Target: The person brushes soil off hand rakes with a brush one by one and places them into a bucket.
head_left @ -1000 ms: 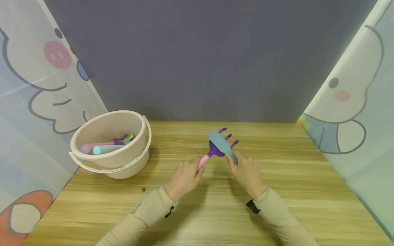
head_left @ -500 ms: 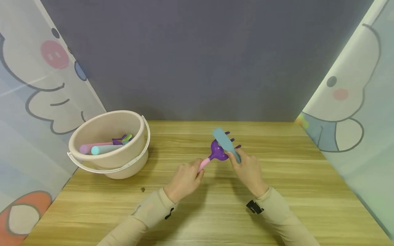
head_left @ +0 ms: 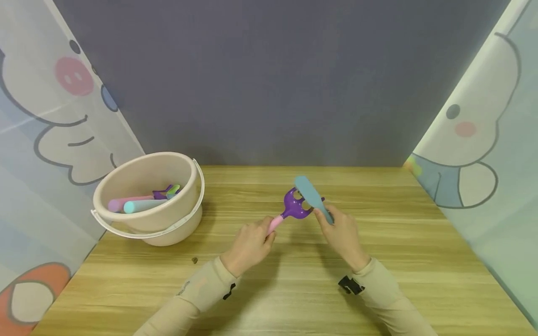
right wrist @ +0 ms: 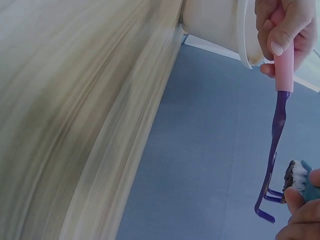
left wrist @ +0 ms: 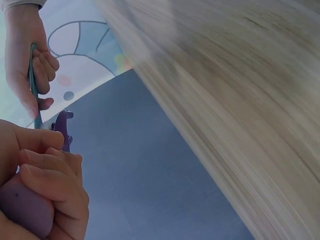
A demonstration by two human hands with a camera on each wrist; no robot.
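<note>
My left hand [head_left: 248,245] grips the pink handle of a toy hand rake [head_left: 293,205] with a purple head, raised over the table. The handle's rounded end [left wrist: 27,205] shows within the curled fingers in the left wrist view. My right hand [head_left: 342,235] pinches a blue brush [head_left: 308,191], its smooth back up, across the rake's tines. In the right wrist view the brush's white bristles [right wrist: 300,175] have dark dirt on their tips and meet the bent purple tines [right wrist: 272,195]. Part of the tines is hidden behind the brush in the head view.
A cream bucket [head_left: 168,228] with a white carrying handle stands at the left, holding several toy tools, among them a pink handle [head_left: 126,202] and a light blue handle [head_left: 143,206]. A small brown bit [head_left: 194,260] lies on the wooden table [head_left: 399,280]. A grey wall [head_left: 269,84] closes the back.
The brush has shifted a little to the right over the rake. The rake has tilted, so the openings in its head show more and its tines less. Both hands keep their grip.
</note>
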